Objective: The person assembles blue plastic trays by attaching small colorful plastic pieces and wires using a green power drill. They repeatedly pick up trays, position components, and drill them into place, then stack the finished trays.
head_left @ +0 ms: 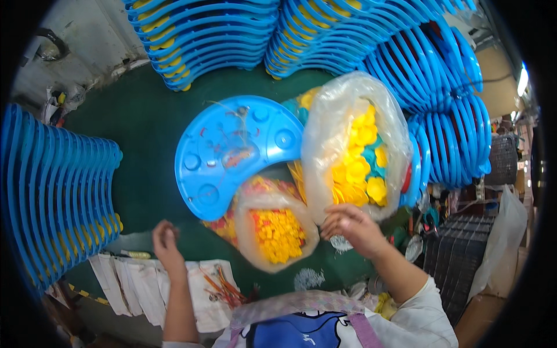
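Over table's [136, 185] near side, L hand [167, 242] has curled fingers, blurred, can't tell if holding; R hand [353, 229], fingers bent, slightly apart, nr big bag [321, 142]. Btwn: small bag [271, 201] w/ yellow bits [277, 235], mouth wide prob. for easy reach. Blue tray [219, 174] beyond, blue stacks [223, 43] behind.

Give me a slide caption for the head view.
Left hand and right hand at a green table with a blue crescent panel and two open bags of mostly yellow parts.

- Crescent-shaped tray [264, 146]: smooth, glossy, moulded blue plastic
- Large bag [325, 133]: shiny, crinkled, translucent plastic film
- Flower-shaped pieces [357, 169]: smooth, slightly glossy yellow plastic
- Bench [142, 174]: matt, smooth-looking green top
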`<state>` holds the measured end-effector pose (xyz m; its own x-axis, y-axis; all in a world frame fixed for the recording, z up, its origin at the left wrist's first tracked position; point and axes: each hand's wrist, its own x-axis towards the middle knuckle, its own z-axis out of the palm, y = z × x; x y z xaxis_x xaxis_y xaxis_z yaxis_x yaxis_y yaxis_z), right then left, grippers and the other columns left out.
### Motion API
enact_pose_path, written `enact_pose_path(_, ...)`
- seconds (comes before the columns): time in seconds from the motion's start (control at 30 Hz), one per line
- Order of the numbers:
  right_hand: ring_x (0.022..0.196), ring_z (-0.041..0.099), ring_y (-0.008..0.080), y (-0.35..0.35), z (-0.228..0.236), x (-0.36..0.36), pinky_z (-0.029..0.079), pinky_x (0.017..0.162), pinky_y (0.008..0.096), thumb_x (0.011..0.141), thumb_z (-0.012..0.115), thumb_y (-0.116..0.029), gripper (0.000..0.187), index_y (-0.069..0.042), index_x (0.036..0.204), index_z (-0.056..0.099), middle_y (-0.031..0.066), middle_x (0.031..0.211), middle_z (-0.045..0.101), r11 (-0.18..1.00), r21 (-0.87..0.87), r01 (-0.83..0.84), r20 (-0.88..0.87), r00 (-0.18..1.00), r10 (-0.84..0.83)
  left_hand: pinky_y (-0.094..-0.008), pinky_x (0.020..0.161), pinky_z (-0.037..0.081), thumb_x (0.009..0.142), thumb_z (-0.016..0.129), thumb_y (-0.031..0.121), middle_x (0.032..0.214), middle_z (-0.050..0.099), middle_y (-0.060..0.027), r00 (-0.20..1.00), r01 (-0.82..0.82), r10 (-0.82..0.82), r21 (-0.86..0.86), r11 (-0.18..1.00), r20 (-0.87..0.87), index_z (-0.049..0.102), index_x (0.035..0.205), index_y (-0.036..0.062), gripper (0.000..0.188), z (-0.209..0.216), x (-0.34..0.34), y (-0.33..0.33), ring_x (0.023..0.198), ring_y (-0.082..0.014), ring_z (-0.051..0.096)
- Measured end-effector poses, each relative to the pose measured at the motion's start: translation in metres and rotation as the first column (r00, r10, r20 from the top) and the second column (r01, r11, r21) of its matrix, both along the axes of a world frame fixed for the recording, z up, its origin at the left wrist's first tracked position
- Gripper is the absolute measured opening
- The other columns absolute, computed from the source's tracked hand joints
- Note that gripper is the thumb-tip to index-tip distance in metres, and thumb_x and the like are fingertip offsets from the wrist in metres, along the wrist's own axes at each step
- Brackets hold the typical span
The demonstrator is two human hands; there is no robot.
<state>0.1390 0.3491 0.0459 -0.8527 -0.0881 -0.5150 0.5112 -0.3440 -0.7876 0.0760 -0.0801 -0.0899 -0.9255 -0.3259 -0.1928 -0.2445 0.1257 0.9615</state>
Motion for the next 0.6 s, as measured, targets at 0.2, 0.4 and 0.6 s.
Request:
enact_pose_path(0.2, 0.1, 0.067, 0.0172, -0.045, -0.036, 0.142, 0.055, 0.089, 0.0329, 0.102, 0.063, -0.022, 0.039, -0.001, 0.135, 0.056, 0.0127, 0.114, 0.07, 0.964, 0.11, -0.244, 0.26, 0.943, 0.209, -0.03, 0.087, 0.052, 0.1, 0.059, 0.006, 0.113, 0.064, -0.0073, 0.931, 0.234, -0.291, 0.252, 0.939, 0.22, 0.061, 0.123, 0.0016, 0.024, 0.022, 0.136, 0.065, 0.094, -0.0148, 0.064)
enact_pose_path(0.4, 0.1, 0.064, 0.0127, -0.032, -0.028, 0.192, 0.053, 0.088, 0.0293, 0.101, 0.065, -0.023, 0.04, -0.002, 0.134, 0.057, 0.0091, 0.111, 0.07, 0.869, 0.432, -0.242, 0.17, 0.968, 0.185, -0.0343, 0.106, 0.041, 0.103, 0.06, 0.034, 0.134, 0.056, -0.0086, 0.997, 0.057, -0.053, 0.073, 0.996, -0.05, 0.047, 0.143, 0.0055, 0.051, -0.038, 0.013, 0.016, 0.123, -0.0204, 0.054)
enact_pose_path(0.6, 0.089, 0.064, 0.0109, -0.004, -0.045, 0.199, 0.053, 0.081, 0.0284, 0.098, 0.068, -0.02, 0.033, -0.003, 0.126, 0.062, 0.0056, 0.103, 0.07, 0.832, 0.554, -0.035, 0.004, 0.999, 0.039, -0.0442, 0.111, 0.041, 0.091, 0.073, 0.045, 0.149, 0.049, -0.0137, 0.97, 0.08, -0.165, 0.405, 0.911, 0.18, 0.043, 0.148, 0.0047, 0.077, -0.04, -0.125, 0.028, 0.133, -0.0287, 0.051)
